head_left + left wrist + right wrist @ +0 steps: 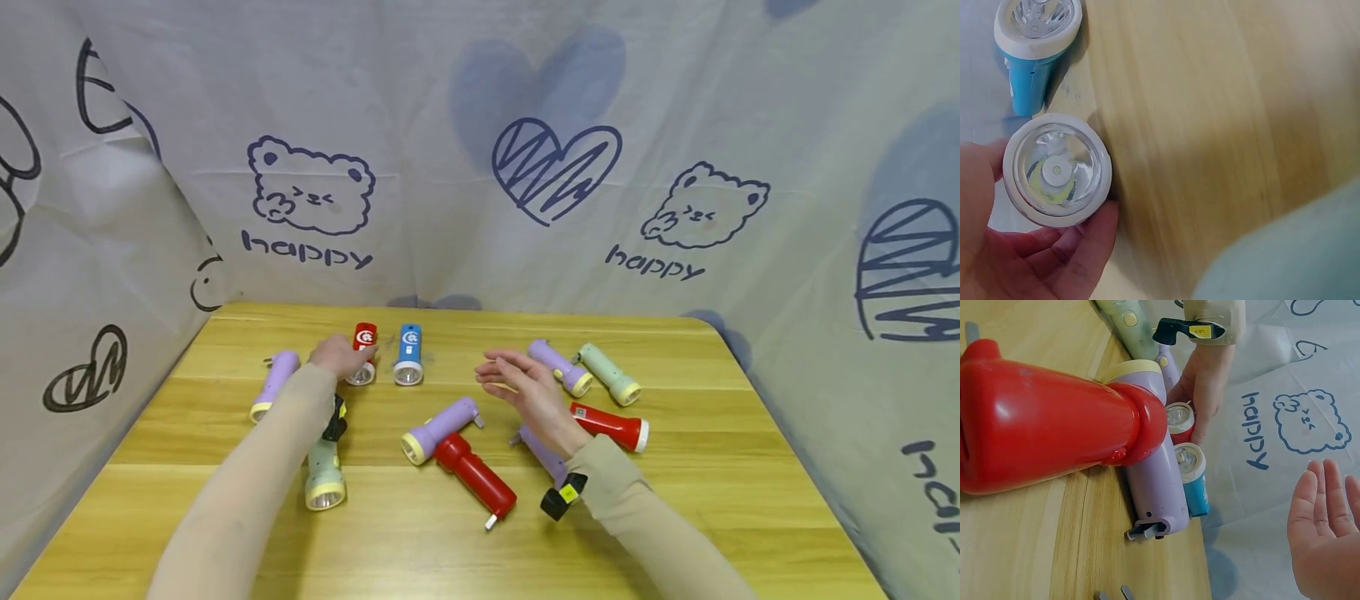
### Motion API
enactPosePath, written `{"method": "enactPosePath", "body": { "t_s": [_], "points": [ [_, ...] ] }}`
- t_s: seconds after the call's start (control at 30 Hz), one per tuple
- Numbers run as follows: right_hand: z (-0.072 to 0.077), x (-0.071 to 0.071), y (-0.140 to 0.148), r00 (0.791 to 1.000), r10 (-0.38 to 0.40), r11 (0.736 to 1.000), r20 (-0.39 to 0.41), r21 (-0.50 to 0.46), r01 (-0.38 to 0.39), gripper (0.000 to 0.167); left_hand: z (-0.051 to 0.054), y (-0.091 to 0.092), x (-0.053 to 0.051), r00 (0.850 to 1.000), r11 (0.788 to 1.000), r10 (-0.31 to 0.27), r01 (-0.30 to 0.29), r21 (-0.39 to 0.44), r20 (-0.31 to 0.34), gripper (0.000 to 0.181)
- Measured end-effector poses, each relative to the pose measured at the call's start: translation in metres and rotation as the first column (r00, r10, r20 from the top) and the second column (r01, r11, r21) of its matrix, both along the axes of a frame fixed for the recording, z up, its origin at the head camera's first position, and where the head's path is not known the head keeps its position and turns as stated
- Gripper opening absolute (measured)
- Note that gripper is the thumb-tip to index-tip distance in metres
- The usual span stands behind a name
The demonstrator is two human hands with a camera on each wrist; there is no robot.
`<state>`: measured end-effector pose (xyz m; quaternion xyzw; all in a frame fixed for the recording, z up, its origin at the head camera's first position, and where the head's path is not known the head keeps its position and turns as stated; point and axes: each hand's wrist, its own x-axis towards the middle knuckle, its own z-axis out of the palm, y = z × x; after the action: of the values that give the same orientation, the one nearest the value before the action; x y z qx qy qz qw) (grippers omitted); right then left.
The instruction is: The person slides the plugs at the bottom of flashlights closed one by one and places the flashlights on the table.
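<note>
Far left, my left hand (339, 357) pinches red torch (365, 335); right hand (531, 394) outstretched, empty. Sideways nudge could skew blue torch (409, 350).

Left arm (240, 492): I stretch it forward from the lower left, angled in toward my middle, sleeved in beige down to the cuff.
Left wrist (321, 387): its cuff sits right behind my hand.
Left hand (339, 358): it reaches farther out than my other one, back uppermost, drawn into a grip.
Left fingers (1088, 256): bent inward, digits facing each other from two sides.
Right arm (660, 533): it slants in from the lower right, also beige-sleeved.
Right wrist (583, 446): I hold it well apart from my left.
Right hand (534, 400): raised, pointing forward and to my left.
Right fingers (1325, 503): loosely extended, lying close together, slightly curved.
</note>
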<state>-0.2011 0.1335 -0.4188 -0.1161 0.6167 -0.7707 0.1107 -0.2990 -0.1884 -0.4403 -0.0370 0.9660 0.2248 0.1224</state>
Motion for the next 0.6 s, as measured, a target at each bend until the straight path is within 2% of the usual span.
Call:
{"method": "enactPosePath", "body": {
  "t_s": [0.2, 0.43, 0.6],
  "points": [
    [-0.0008, 0.0005, 0.0006, 1.000, 0.009, 1.000, 0.003, 0.020, -0.009, 0.040, 0.0052, 0.0014, 0.0036, 1.000, 1.000, 0.002, -0.002, 0.000, 0.031, 0.071],
    [0.0002, 0.0017, 0.0015, 1.000, 0.014, 0.999, 0.004, 0.040, -0.014, 0.045, 0.0088, 0.0015, 0.0067, 0.998, 0.999, -0.001, -0.002, 0.052, 0.061, 0.070],
    [0.0004, 0.0015, 0.0015, 1.000, 0.014, 0.999, -0.001, 0.043, -0.014, 0.043, 0.0074, -0.0008, 0.0058, 0.997, 0.997, 0.002, -0.007, 0.074, 0.076, 0.064]
  ]
}}
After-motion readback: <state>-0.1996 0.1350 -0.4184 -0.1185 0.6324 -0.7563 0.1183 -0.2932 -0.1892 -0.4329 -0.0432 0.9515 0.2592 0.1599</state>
